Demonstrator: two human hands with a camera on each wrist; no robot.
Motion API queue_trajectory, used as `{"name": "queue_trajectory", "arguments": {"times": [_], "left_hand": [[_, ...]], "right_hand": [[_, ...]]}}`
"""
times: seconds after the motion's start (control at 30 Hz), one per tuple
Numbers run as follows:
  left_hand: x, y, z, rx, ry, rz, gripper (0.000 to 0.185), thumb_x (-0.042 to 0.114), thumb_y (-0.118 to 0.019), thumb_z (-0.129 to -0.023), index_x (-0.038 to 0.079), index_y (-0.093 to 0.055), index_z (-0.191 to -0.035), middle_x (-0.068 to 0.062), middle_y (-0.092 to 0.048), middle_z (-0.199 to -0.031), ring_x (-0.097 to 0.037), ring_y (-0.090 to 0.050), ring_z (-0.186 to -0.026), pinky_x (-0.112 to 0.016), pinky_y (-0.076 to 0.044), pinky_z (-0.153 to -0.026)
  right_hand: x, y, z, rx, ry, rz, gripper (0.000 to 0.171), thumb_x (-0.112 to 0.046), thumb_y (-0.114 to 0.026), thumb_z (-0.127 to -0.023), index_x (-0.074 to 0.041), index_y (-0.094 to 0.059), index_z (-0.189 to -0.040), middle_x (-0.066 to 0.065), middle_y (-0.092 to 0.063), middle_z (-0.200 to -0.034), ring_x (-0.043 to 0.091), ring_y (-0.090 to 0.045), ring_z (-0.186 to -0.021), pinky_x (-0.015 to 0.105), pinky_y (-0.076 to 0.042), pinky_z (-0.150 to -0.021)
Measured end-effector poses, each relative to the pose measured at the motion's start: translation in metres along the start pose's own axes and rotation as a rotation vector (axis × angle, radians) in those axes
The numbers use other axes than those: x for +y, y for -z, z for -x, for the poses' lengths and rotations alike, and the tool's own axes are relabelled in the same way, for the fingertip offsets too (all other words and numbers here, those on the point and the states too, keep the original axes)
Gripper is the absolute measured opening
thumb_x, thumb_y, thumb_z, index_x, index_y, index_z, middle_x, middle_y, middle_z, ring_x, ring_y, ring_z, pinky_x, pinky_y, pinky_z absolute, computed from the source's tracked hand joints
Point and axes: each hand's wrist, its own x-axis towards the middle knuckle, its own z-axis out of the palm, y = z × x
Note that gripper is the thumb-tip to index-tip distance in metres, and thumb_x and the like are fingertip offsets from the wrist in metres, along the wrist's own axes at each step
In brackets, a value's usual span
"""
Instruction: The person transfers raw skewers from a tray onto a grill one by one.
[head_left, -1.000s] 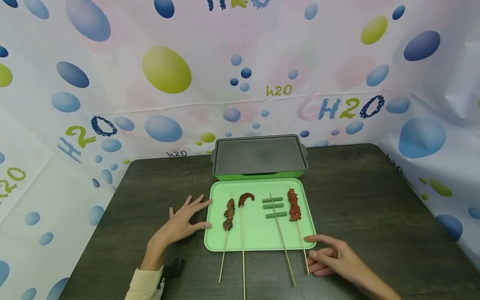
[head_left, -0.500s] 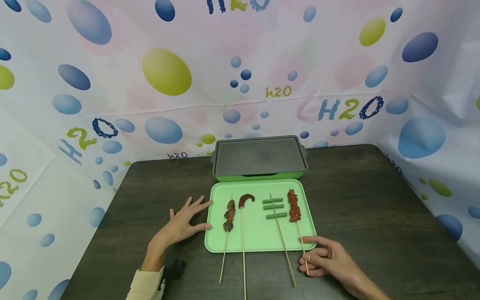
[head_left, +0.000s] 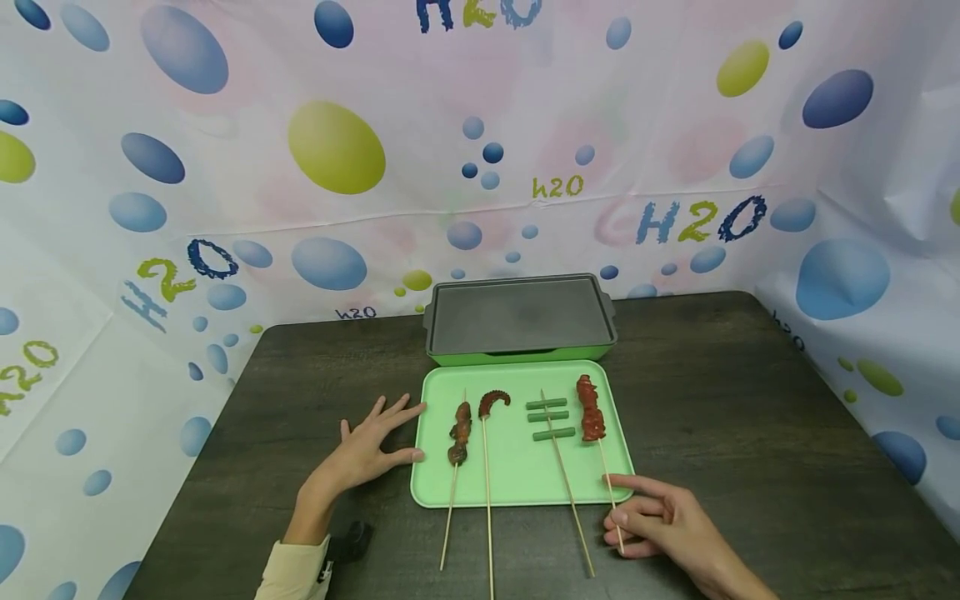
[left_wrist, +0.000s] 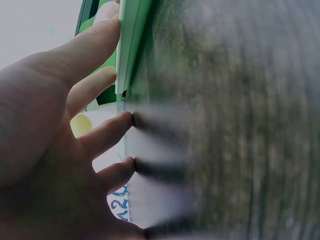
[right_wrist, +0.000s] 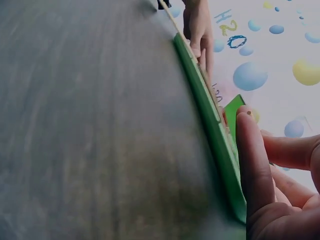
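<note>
A light green tray [head_left: 517, 479] bears several skewers whose sticks overhang its near edge. My right hand [head_left: 663, 521] pinches the stick of the red meat skewer [head_left: 591, 412] at the tray's near right corner, index finger stretched along it. Left of that lies a skewer with green pieces [head_left: 553, 417]. A curled tentacle skewer [head_left: 492, 402] and a brown meat skewer [head_left: 459, 433] lie on the left half. My left hand [head_left: 363, 450] is spread, thumb and index finger touching the tray's left edge; in the left wrist view its other fingertips meet the dark table [left_wrist: 240, 125].
Directly behind the tray stands a green grill with a flat grey plate [head_left: 525, 312]. A patterned sheet [head_left: 525, 125] hangs at the table's back and sides. Beside the left wrist sits a black object [head_left: 351, 542], its kind unclear.
My right hand has moved left onto the red meat skewer's stick and now pinches it. That skewer has shifted slightly on the tray. My left hand stays at the tray's edge.
</note>
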Motion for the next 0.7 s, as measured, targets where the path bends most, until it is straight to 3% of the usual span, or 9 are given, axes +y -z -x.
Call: {"name": "queue_trajectory", "arguments": {"times": [0.3, 0.7], "left_hand": [[-0.003, 0.003, 0.003, -0.019, 0.002, -0.001, 0.079, 0.046, -0.076, -0.090, 0.023, -0.044, -0.159, -0.017, -0.025, -0.167, -0.051, -0.007, -0.153, -0.091, 0.007, -0.096], [0.004, 0.000, -0.002, -0.014, 0.047, -0.059, 0.083, 0.049, -0.076, -0.085, 0.027, -0.045, -0.158, -0.013, -0.025, -0.168, -0.049, -0.008, -0.154, -0.090, 0.004, -0.099]], "right_hand": [[-0.012, -0.013, 0.000, -0.059, 0.068, 0.029, 0.059, -0.005, -0.063, -0.102, 0.010, -0.038, -0.153, 0.029, -0.071, -0.110, 0.031, -0.076, -0.095, 0.044, -0.061, -0.079], [-0.023, -0.039, -0.020, -0.140, 0.181, 0.079, 0.059, -0.003, -0.064, -0.102, 0.016, -0.037, -0.150, 0.034, -0.069, -0.105, 0.030, -0.076, -0.091, 0.043, -0.062, -0.076]]}}
